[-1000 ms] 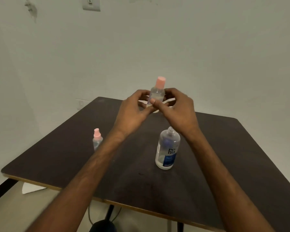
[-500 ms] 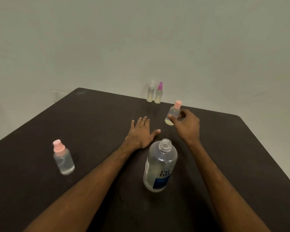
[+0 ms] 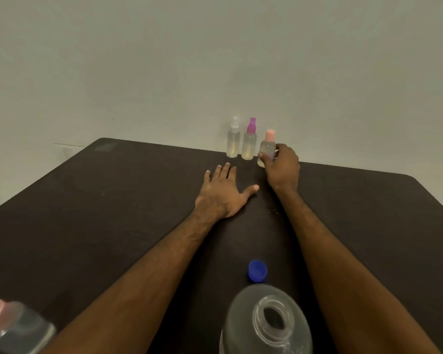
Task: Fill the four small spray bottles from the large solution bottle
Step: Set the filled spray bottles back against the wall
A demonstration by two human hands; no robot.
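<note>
Spray bottle, pink cap point(image 3: 267, 148): standing upright at the far edge of the table point(image 3: 113, 200), closing up just beside the purple-topped bottle point(image 3: 249, 145) and making a third in the row.
Right hand point(image 3: 283, 167): reaching right across, fingers and thumb curling round the lower body of that pink-capped bottle. The base is looking as if it is meeting the tabletop, though the fingers are hiding part of it.
Left hand point(image 3: 223, 192): lying flat, palm down, fingers straight and spread, holding nothing. I'm reading it as a brace for the long forward reach.
Back row: the white-topped bottle point(image 3: 233, 141) and the purple-topped one are standing side by side against the wall, looking like a parking spot kept out of the pouring area.
Large solution bottle point(image 3: 266, 325): sitting close under the camera between the forearms, neck gaping open. Its blue cap point(image 3: 257, 270) is lying on the table just beyond it, which is suggesting more pouring to come.
Second pink-capped bottle point(image 3: 13, 325): blurring into the bottom-left corner, well apart from the row, and its fill level is impossible to read.
Progress: three bottles are gathering at the back, so the near-left one is looking like the last to handle.
</note>
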